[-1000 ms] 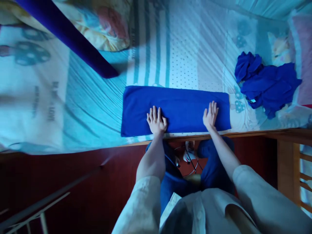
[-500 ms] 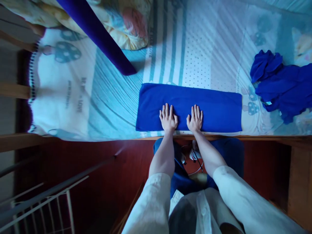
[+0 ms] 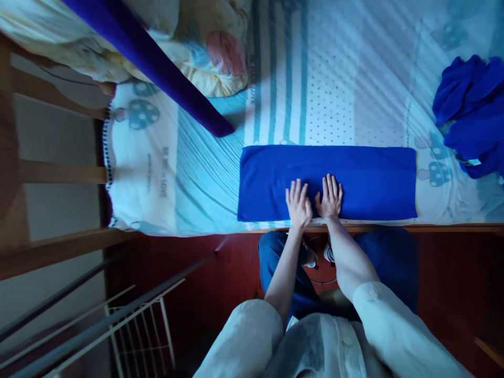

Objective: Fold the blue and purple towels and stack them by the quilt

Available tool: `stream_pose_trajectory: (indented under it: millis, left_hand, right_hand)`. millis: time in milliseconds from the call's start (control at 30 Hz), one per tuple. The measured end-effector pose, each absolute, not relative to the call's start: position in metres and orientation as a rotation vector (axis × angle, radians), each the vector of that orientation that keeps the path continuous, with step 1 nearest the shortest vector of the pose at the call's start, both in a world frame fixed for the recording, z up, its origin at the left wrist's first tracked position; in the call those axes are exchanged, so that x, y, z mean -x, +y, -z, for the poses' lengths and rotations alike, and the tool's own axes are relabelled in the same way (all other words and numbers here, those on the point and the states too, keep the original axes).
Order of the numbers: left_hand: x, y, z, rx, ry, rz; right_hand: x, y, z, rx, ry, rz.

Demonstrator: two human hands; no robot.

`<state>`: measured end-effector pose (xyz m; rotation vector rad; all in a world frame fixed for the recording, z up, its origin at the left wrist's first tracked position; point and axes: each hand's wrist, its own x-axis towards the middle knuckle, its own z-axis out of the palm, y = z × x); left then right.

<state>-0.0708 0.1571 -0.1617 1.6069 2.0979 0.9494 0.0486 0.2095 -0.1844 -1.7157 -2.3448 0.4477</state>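
A blue cloth (image 3: 374,181), folded into a long flat rectangle, lies along the near edge of the bed. On its middle part my left hand (image 3: 300,207) rests with fingers spread, its palm end close to the cloth's near edge. Just to the right, my right hand (image 3: 329,199) lies flat on the same cloth, thumb out to the side. The two thumbs are almost touching, and neither hand grips anything. Further right on the bed is a crumpled heap of blue fabric (image 3: 470,115) with a small pale tag.
The bed has a patterned sheet (image 3: 208,173). A long dark-blue pole-like thing (image 3: 157,73) slants in from the upper left, beside a bundled yellowish quilt (image 3: 192,47). Wooden bed rails (image 3: 63,172) stand at left. A white wire rack (image 3: 137,336) is below, over a reddish floor (image 3: 232,273).
My hands have come closer together over the middle of the folded cloth. The view has shifted, so the bed and cloth sit further right and slightly lower.
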Motion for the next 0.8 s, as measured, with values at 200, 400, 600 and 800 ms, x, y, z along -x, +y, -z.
stream_pose_trajectory:
  millis: [200,400,600,800]
  left_hand:
    - [0.027,0.201,0.159,-1.794,1.478,-0.988]
    - [0.129,0.177,0.177,-1.573,1.635,-1.010]
    - [0.234,0.128,0.167,-1.427,2.092,-1.018]
    - [0.252,0.126,0.156,-1.373,2.357,-0.797]
  right_hand:
    - [-0.051,0.211,0.201,1.748,-2.311,-0.521]
    - [-0.049,0.210,0.183,1.710,-2.325,-0.422]
    - [-0.047,0.210,0.176,1.697,-2.316,-0.403]
    - [-0.046,0.209,0.177,1.698,-2.295,-0.459]
